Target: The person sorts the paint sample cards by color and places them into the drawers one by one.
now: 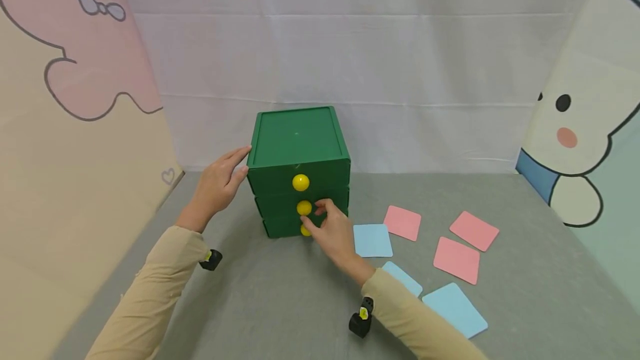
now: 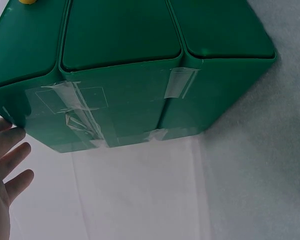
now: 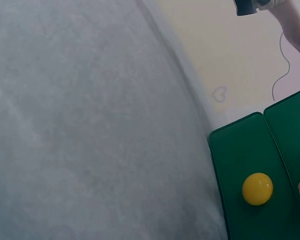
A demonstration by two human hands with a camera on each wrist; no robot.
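Note:
A green three-drawer chest [image 1: 300, 138] stands on the grey table, all its drawers closed. Each drawer front carries a round yellow knob. My left hand [image 1: 216, 186] rests its fingertips against the chest's upper left side, fingers extended, as the left wrist view also shows with the fingers [image 2: 14, 159] spread. My right hand [image 1: 336, 235] is at the middle knob [image 1: 304, 208], thumb just below it and bent fingers to its right; no grip on the knob is visible. The lowest knob [image 3: 257, 189] shows whole in the right wrist view, but the thumb partly covers it in the head view.
Right of the chest lie three pink cards [image 1: 456, 260] and three light blue cards [image 1: 373, 240], one blue card partly behind the right sleeve [image 1: 420, 315]. Clear tape [image 2: 82, 112] crosses the chest's side. A white cloth [image 1: 350, 60] hangs behind, with cartoon-printed panels [image 1: 90, 126] at both sides.

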